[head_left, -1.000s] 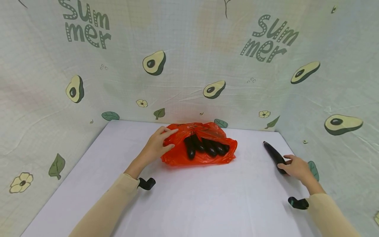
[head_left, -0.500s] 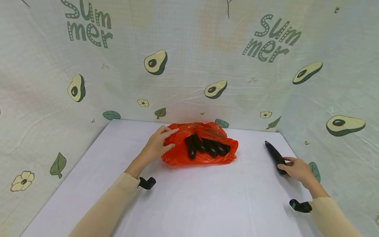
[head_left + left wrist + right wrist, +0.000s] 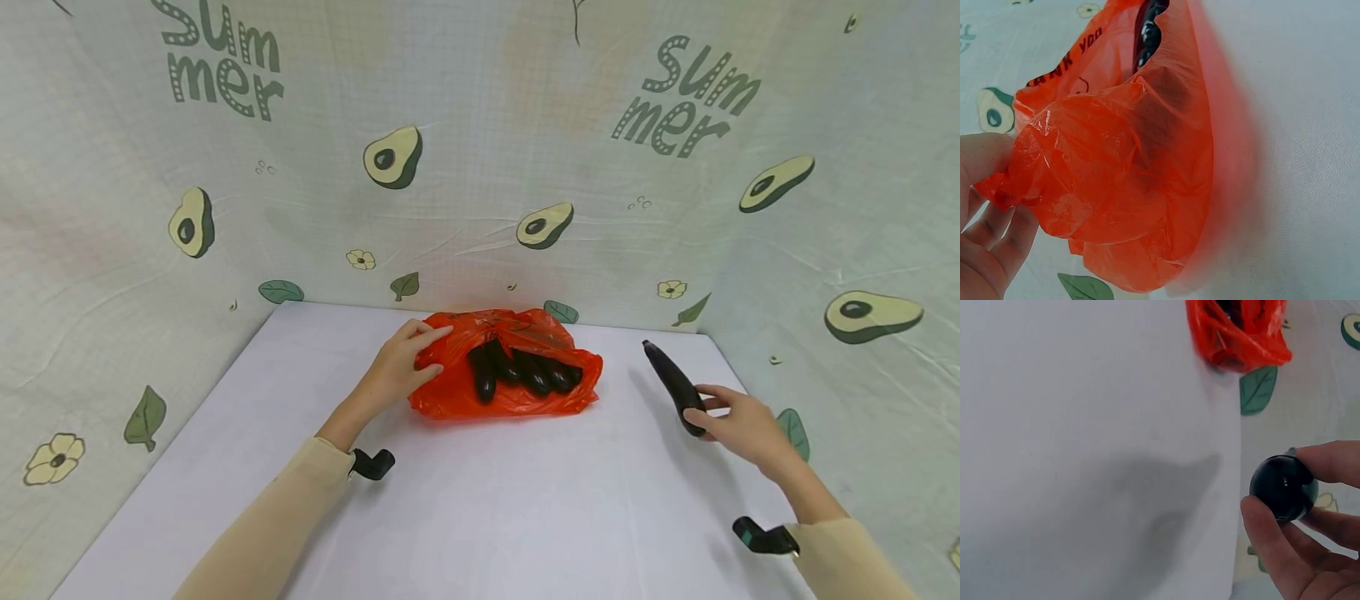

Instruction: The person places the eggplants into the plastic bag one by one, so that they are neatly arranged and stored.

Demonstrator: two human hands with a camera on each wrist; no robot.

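A red plastic bag (image 3: 442,398) lies at the back middle of the table, its mouth facing me. Several glossy dark eggplants (image 3: 484,382) show inside. My left hand (image 3: 397,367) is at the bag's left side; in the left wrist view, thumb and fingers pinch a crumpled corner of the bag (image 3: 1104,181). On the right, my right hand (image 3: 742,425) grips another long dark eggplant (image 3: 669,377) by its thick end, the stem end pointing away and left. The right wrist view shows this eggplant (image 3: 1280,490) end-on between thumb and fingers, its shadow on the table.
The white table (image 3: 510,508) runs back to a hanging cloth (image 3: 465,192) printed with avocados and leaves. The cloth also closes in the left and right sides. A black wrist camera (image 3: 372,464) sits at the left cuff, another black camera (image 3: 765,536) at the right.
My right hand has taken hold of the lone eggplant, lifted it off the table and moved it a little to the left. The left hand and bag stay in place.
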